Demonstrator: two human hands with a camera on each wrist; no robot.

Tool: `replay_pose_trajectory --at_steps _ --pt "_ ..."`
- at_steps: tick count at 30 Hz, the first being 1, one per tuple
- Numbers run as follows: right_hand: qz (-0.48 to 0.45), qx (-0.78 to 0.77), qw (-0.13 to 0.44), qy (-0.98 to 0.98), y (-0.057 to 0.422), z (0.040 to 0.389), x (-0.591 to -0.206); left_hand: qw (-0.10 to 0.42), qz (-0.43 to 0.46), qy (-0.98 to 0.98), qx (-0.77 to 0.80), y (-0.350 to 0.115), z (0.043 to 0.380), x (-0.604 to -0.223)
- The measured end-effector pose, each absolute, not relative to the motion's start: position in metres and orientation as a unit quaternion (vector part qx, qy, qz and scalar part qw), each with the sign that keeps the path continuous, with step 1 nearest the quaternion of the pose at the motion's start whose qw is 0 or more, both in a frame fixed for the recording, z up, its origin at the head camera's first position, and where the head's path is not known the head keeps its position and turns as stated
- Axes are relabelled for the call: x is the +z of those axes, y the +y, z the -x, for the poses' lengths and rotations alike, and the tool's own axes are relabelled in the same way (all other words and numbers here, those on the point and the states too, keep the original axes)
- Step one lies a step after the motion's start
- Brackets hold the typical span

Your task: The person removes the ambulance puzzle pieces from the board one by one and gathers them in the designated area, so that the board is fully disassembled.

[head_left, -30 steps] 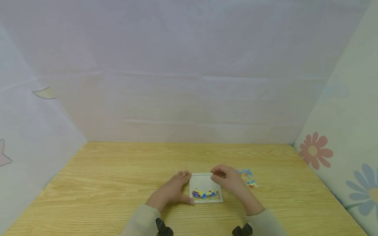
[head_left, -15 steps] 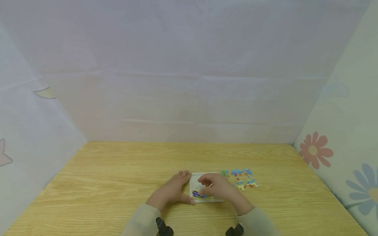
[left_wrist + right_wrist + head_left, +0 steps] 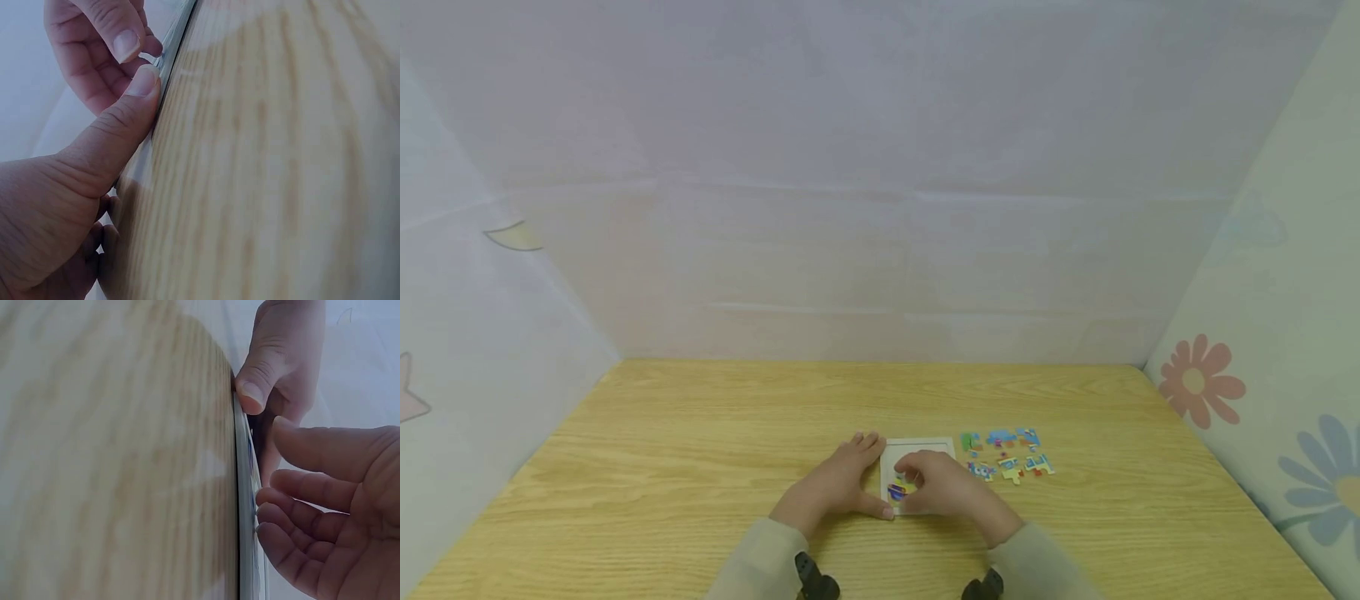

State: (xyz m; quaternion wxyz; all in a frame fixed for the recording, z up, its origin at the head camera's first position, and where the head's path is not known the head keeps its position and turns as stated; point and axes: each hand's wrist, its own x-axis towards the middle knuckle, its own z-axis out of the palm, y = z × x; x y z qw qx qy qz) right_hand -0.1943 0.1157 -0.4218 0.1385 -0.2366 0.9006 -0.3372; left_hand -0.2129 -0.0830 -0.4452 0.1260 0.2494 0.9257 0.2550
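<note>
Off-white puzzle tray (image 3: 891, 456): lay flat, a purple-and-yellow picture part (image 3: 897, 491) in its near left corner. Left hand (image 3: 844, 479): was spread along the tray's left side, thumb on the near edge. Right hand (image 3: 943, 486): was over the tray, fingers loosely bent, thumb apart. Loose puzzle pieces (image 3: 1011, 472): lay in two rows just right. Wooden table (image 3: 737, 433): stood under all.

Cloth-walled booth (image 3: 880, 250), wooden table (image 3: 700, 417)

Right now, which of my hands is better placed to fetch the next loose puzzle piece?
Probably your right hand: the loose pieces lie on the table right of the frame, nearer that hand, while your left hand touches the frame's left edge.
</note>
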Motion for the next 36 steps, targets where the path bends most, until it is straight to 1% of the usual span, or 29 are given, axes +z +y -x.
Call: replay_pose_trajectory --at_steps 13,19,28,36 --pt "0.263 -0.285 0.111 0.915 0.108 0.198 -0.422 0.119 -0.26 0.924 0.256 -0.084 0.215 -0.447" --pt "0.249 -0.269 0.111 0.924 0.103 0.199 -0.42 0.116 -0.265 0.922 0.257 -0.084 0.215 -0.446" --pt "0.224 -0.258 0.126 0.931 0.097 0.199 -0.411 0.119 -0.258 0.923 0.26 -0.085 0.215 -0.447" --pt "0.22 -0.234 0.119 0.94 0.096 0.199 -0.412 0.124 -0.253 0.923 0.261 -0.084 0.215 -0.447"
